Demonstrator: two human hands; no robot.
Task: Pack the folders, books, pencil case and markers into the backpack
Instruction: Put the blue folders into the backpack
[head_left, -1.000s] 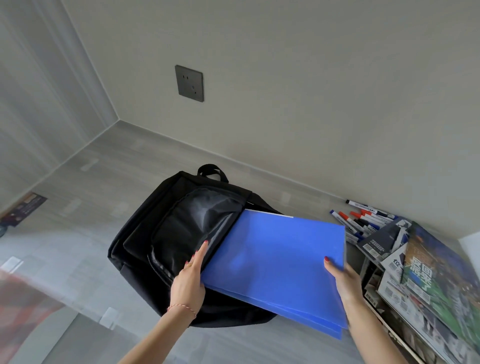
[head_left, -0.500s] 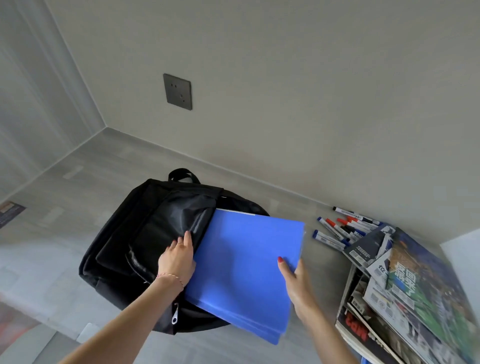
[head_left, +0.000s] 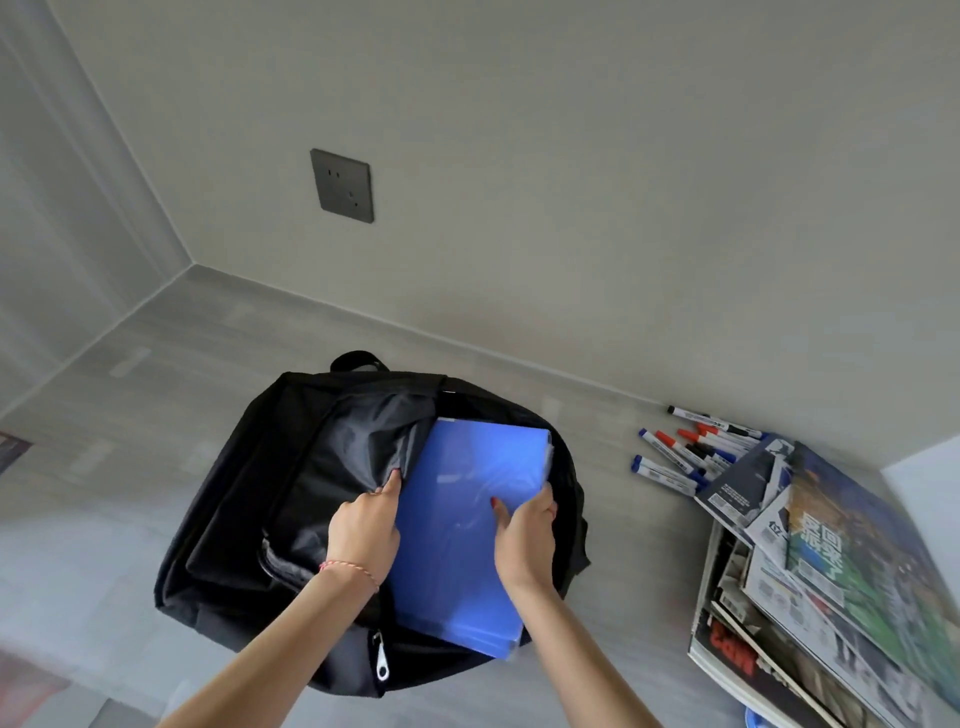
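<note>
A black backpack (head_left: 244, 499) lies open on the grey floor. Blue folders (head_left: 467, 499) sit partly inside its main opening, their near end still sticking out. My left hand (head_left: 363, 530) pinches the grey lining flap at the opening's left edge and holds it back. My right hand (head_left: 524, 540) grips the folders' right edge. Several markers (head_left: 685, 452) with red and blue caps lie on the floor to the right. A pile of books and magazines (head_left: 821, 571) is stacked at the far right. No pencil case shows.
A wall with a dark socket plate (head_left: 342, 185) rises right behind the backpack. Bare grey floor (head_left: 104, 415) stretches to the left of the bag. A small blue object (head_left: 756, 719) peeks out under the magazines at the bottom edge.
My right hand has pushed the blue folders left and deeper into the backpack. My left hand moved from resting on the folders' edge to holding the bag's flap open.
</note>
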